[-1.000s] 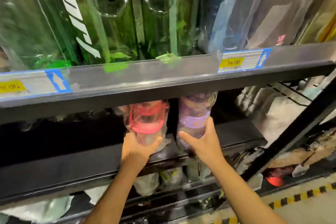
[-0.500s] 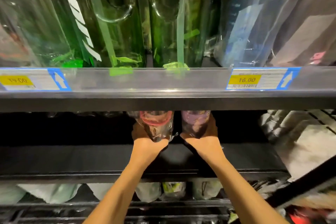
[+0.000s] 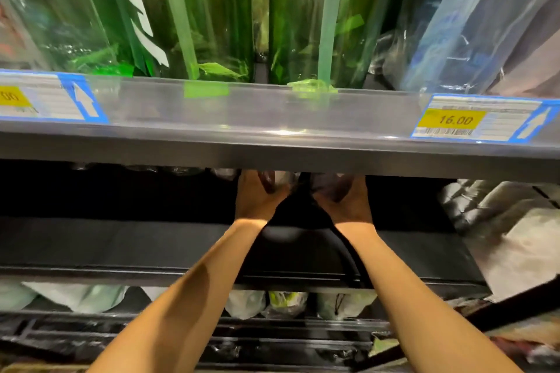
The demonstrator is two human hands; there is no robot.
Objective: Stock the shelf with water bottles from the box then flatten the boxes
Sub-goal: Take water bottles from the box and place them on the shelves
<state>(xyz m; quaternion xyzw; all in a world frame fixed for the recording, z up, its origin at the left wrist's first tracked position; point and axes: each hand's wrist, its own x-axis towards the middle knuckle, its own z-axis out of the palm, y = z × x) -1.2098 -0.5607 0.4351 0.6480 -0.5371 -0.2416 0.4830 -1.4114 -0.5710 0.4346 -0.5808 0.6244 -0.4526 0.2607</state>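
Note:
Both my arms reach deep into the dark middle shelf (image 3: 121,239). My left hand (image 3: 257,200) grips the base of a plastic-wrapped water bottle (image 3: 277,183). My right hand (image 3: 348,203) grips the base of a second wrapped bottle (image 3: 328,188) right beside it. Only the bottoms of the two bottles show. Their upper parts and my fingertips are hidden behind the front lip of the shelf above (image 3: 272,142). The box is not in view.
The upper shelf carries tall green wrapped bottles (image 3: 206,15) and a blue wrapped one (image 3: 454,24), with price tags (image 3: 478,119) on its lip. More wrapped items (image 3: 281,303) lie on the lower shelf. Pale wrapped goods (image 3: 509,221) crowd the right.
Both hands have pushed the two bottles farther back into the middle shelf, so the red and purple lids are now hidden behind the upper shelf's lip. The view has moved closer.

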